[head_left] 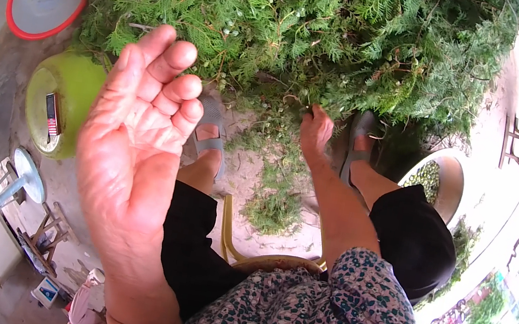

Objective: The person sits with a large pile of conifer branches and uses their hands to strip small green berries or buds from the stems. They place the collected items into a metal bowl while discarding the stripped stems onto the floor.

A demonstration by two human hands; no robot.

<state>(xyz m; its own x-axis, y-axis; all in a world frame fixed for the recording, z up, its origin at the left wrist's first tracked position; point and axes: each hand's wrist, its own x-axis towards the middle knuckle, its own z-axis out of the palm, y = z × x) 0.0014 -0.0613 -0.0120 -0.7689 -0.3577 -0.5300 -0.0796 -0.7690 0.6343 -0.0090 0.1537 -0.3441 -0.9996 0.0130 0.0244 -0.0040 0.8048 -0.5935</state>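
My left hand (pixel 147 100) is raised close to the camera, palm up. Its fingers are apart and loosely bent, with nothing in them. Farther down, my right hand (pixel 317 130) is closed at the near edge of a big heap of cut evergreen branches (pixel 280 30). Its fingertips touch the greenery beside a thin brown twig; what they pinch is too small to make out. Small pale green cones show among the flat, scaly foliage. Loose clippings (pixel 274 198) lie on the ground between my feet.
At the far left lies a red-rimmed basin (pixel 42 33). A lime-green tub (pixel 50 71), bottom up, carries a small box (pixel 52 114). Right of my leg stands a metal bowl (pixel 451 185) holding small green cones. A fan (pixel 29 174) and wooden stool (pixel 48 234) are at lower left.
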